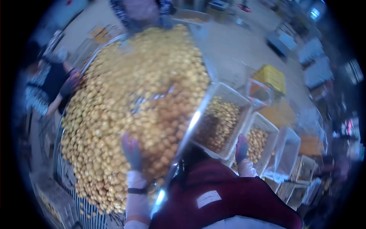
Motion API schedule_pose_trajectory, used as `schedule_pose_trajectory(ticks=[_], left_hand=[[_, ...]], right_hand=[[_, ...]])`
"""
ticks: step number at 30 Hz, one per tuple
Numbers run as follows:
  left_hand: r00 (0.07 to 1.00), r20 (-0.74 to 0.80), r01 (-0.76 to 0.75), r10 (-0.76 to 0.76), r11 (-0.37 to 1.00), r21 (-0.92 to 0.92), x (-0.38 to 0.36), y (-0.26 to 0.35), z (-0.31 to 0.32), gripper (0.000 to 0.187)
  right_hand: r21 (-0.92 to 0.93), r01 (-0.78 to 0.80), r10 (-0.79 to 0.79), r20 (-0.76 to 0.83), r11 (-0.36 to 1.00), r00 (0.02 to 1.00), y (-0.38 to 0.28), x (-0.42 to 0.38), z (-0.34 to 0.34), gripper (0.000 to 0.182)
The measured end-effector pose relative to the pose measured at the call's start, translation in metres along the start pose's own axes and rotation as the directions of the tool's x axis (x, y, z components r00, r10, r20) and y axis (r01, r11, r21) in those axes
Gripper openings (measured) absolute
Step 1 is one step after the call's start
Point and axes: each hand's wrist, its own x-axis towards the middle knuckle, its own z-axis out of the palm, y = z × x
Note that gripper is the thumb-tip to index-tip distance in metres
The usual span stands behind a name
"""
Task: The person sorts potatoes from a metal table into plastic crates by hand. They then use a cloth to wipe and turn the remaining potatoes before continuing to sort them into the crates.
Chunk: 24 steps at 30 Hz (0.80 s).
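Note:
A wide heap of small round yellow-brown produce (110,103), like small potatoes or fruit, fills a metal-edged sorting table (194,118). My left hand (132,152), in a grey glove with pink fingertips, is over the near part of the heap, fingers extended and slightly apart. To the right, my right hand (241,149), gloved the same way, points its fingers upward beside a white crate (273,131) partly filled with the same produce. Nothing shows in either hand. A larger white crate (244,101), also holding produce, stands against the table's right edge.
One person (47,84) works at the table's left side, another person (141,15) at its far end. A yellow crate (271,78), a clear bin (286,149) and cardboard boxes (310,145) stand to the right. Slats (91,217) show at the table's near left.

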Motion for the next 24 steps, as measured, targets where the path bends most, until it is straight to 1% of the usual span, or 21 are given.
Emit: schedule_pose_trajectory(ticks=[1,2,3,4,5,6,8,9,11,12,13,16,18,19,20,22,23,24], left_hand=[[1.0,0.013,-0.027,0.025,0.965,0.259,-0.008,-0.024,-0.029,0.051],[0.999,0.031,-0.039,0.027,0.864,0.501,-0.021,-0.041,-0.056,0.059],[0.996,0.083,-0.08,0.035,0.763,0.642,-0.035,-0.041,-0.07,0.062],[0.989,0.143,-0.124,0.022,0.642,0.756,-0.05,-0.034,-0.072,0.065],[0.978,0.209,-0.176,-0.008,0.51,0.842,-0.062,-0.029,-0.072,0.069],[0.97,0.237,-0.172,-0.059,0.523,0.835,-0.07,-0.04,-0.068,0.075],[0.983,0.14,-0.061,-0.119,0.506,0.861,-0.07,-0.025,-0.051,0.074],[0.979,0.12,-0.024,-0.162,0.495,0.868,-0.069,-0.019,-0.046,0.073],[0.967,0.082,0.044,-0.242,0.475,0.879,-0.061,-0.013,-0.04,0.071],[0.964,0.077,0.058,-0.255,0.482,0.874,-0.056,-0.011,-0.042,0.07],[0.96,0.074,0.073,-0.272,0.492,0.868,-0.054,-0.009,-0.042,0.07],[0.949,0.063,0.098,-0.31,0.479,0.872,-0.054,-0.015,-0.04,0.067],[0.946,0.058,0.106,-0.319,0.471,0.876,-0.049,-0.019,-0.038,0.067],[0.933,0.058,0.128,-0.356,0.478,0.869,-0.049,-0.023,-0.037,0.072],[0.92,0.047,0.161,-0.39,0.484,0.86,-0.042,-0.023,-0.037,0.071],[0.886,0.037,0.226,-0.462,0.5,0.836,-0.034,-0.015,-0.036,0.07],[0.91,0.025,0.198,-0.415,0.485,0.852,-0.039,-0.026,-0.031,0.065],[0.921,0.015,0.195,-0.389,0.493,0.848,-0.036,-0.033,-0.03,0.064]], right_hand=[[-0.216,0.294,-0.286,0.066,0.931,0.956,-0.042,0.003,0.043,0.03],[-0.377,0.567,-0.543,0.18,0.732,0.82,-0.089,0.0,0.083,0.032],[-0.309,0.685,-0.596,0.341,0.659,0.727,-0.137,-0.007,0.115,0.038],[-0.224,0.784,-0.634,0.481,0.579,0.605,-0.174,-0.017,0.145,0.043],[-0.124,0.861,-0.716,0.505,0.492,0.482,-0.192,-0.028,0.178,0.048],[-0.029,0.916,-0.783,0.508,0.4,0.358,-0.206,-0.038,0.208,0.054],[-0.025,0.967,-0.672,0.714,0.253,0.195,-0.232,-0.055,0.258,0.059],[-0.012,0.985,-0.593,0.797,0.173,0.114,-0.242,-0.06,0.278,0.062],[0.007,0.993,-0.637,0.768,0.114,0.068,-0.244,-0.063,0.316,0.066],[0.015,0.996,-0.656,0.753,0.085,0.045,-0.24,-0.061,0.338,0.068],[-0.007,0.999,-0.711,0.702,0.048,0.039,-0.233,-0.052,0.364,0.071],[0.102,0.985,-0.622,0.783,0.139,0.007,-0.259,-0.022,0.419,0.07],[-0.009,0.996,-0.65,0.757,0.088,0.065,-0.279,0.001,0.458,0.065],[-0.069,0.995,-0.665,0.74,0.068,0.097,-0.289,0.014,0.478,0.062],[-0.126,0.991,-0.683,0.72,0.046,0.123,-0.3,0.028,0.5,0.06],[-0.128,0.988,-0.741,0.671,-0.091,0.018,-0.308,0.072,0.545,0.058],[-0.138,0.979,-0.765,0.643,-0.153,-0.029,-0.311,0.084,0.567,0.056],[-0.215,0.968,-0.793,0.608,-0.131,0.028,-0.322,0.09,0.587,0.055]])
